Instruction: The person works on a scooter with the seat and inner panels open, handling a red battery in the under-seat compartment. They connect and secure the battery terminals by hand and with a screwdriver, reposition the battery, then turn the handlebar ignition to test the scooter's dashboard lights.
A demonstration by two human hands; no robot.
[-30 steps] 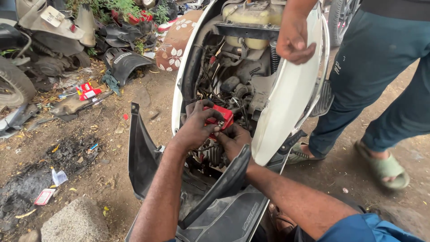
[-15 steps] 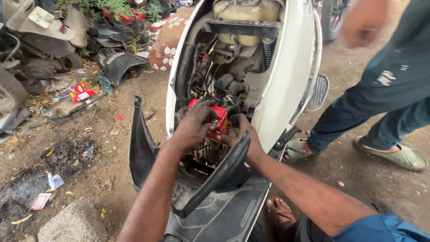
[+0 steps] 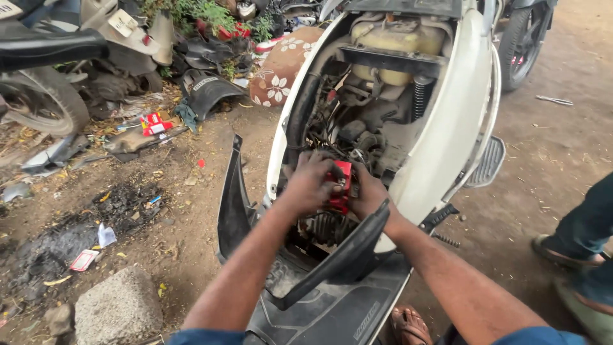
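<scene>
We have both hands inside the open body of a white scooter (image 3: 447, 128), whose seat is off so that the engine parts and wiring lie bare. Our left hand (image 3: 313, 182) and our right hand (image 3: 369, 191) meet on a small red part (image 3: 340, 185) set low in the middle of the bay, among dark cables. The left hand curls over its left side with the fingers bent around it; the right hand presses against its right side, thumb toward the top. Both hands grip the red part, which sits between them, just above a ribbed black hose (image 3: 329, 227). A curved black panel (image 3: 348, 252) crosses in front of our wrists. Above the hands we see a yellowish tank (image 3: 399, 41) and a black coil spring (image 3: 419, 96). To the left, on the dirt ground, lie a flowered cushion (image 3: 281, 67), a red packet (image 3: 152, 121), a grey stone (image 3: 118, 306) and scrap parts. At the right edge stands another person's sandalled foot (image 3: 568, 246), well apart from the scooter.
</scene>
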